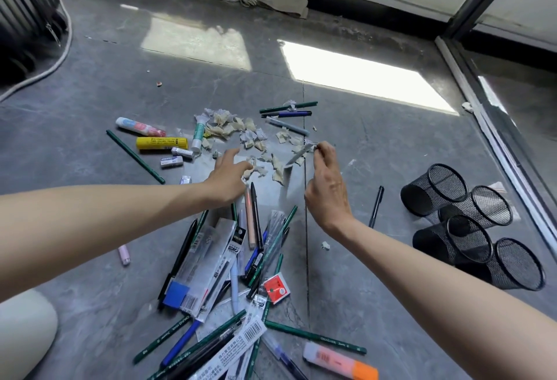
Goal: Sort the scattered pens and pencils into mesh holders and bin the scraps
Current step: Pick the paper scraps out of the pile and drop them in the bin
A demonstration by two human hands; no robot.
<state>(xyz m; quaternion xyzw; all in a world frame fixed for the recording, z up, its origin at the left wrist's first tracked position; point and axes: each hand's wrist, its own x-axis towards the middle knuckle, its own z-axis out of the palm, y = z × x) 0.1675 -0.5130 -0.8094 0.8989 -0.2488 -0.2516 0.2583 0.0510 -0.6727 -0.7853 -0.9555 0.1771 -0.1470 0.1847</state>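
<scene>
- The left grip [230,177] is reaching out over the grey floor [90,229] in a released state, its straight fingers touching the near edge of the paper scraps [247,135].
- The right grip [327,180] is pinching 1 end of a pale pen [297,155] between thumb and fingertips, holding it tilted just above the scraps.
- The scraps are lying scattered on the floor ahead of both grips.
- A heap of pens and pencils [241,259], some in clear packets, is lying on the floor between the forearms.
- 1 black pen [376,206] is lying apart, to the right of the right grip.
- 4 black mesh holders [470,229] are lying on their sides in a touching cluster at the far right.
- A yellow glue stick [161,143] and white erasers [171,162] are lying left of the scraps.
</scene>
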